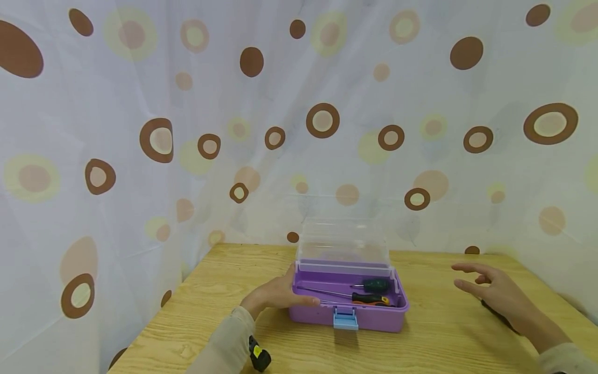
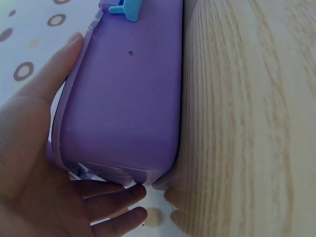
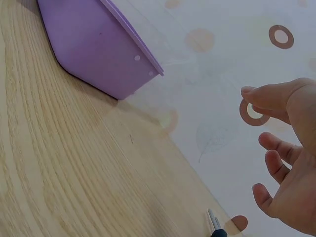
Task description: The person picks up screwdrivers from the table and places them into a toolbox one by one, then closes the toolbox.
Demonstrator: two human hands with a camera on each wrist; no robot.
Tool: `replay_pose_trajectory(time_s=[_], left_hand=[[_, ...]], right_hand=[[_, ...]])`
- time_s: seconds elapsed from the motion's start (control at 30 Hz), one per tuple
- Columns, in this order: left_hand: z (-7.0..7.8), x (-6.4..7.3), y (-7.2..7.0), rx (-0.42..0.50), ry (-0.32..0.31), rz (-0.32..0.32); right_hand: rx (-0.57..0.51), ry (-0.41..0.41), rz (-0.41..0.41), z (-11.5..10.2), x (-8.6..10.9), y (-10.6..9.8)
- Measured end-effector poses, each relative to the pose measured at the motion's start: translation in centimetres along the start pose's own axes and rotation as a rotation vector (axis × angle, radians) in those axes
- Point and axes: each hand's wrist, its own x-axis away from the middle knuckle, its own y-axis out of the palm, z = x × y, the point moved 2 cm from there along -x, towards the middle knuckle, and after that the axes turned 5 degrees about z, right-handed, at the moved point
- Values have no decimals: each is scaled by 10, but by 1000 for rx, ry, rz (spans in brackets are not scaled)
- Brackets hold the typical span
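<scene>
A purple toolbox [image 1: 369, 319] with a light-blue latch [image 1: 345, 319] stands on the table, its clear lid [image 1: 343, 239] raised. Inside lie a screwdriver with a dark green handle [image 1: 376, 285], a longer screwdriver with a black and yellow handle [image 1: 366, 298] and an orange-handled tool partly hidden by the front wall. My left hand [image 1: 280, 293] rests on the box's left end, thumb along the front rim and fingers extended beside the end wall [image 2: 113, 173]. To the right of the box, my right hand [image 1: 500, 293] hovers with loosely bent, empty fingers. Beneath it lies a dark-handled screwdriver [image 3: 217, 228].
A black and yellow object [image 1: 259, 356] lies by my left forearm, partly covered by the sleeve [image 1: 224, 343]. The wooden table [image 1: 187, 322] ends at a white curtain [image 1: 280, 93] with brown circles, behind and to the left.
</scene>
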Motion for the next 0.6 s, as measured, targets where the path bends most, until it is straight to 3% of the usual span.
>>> replay_pose_trajectory(time_s=[0.6], left_hand=[[0,-1,0,23,23,-12]], right_hand=[[102,50,49,36,15,-20]])
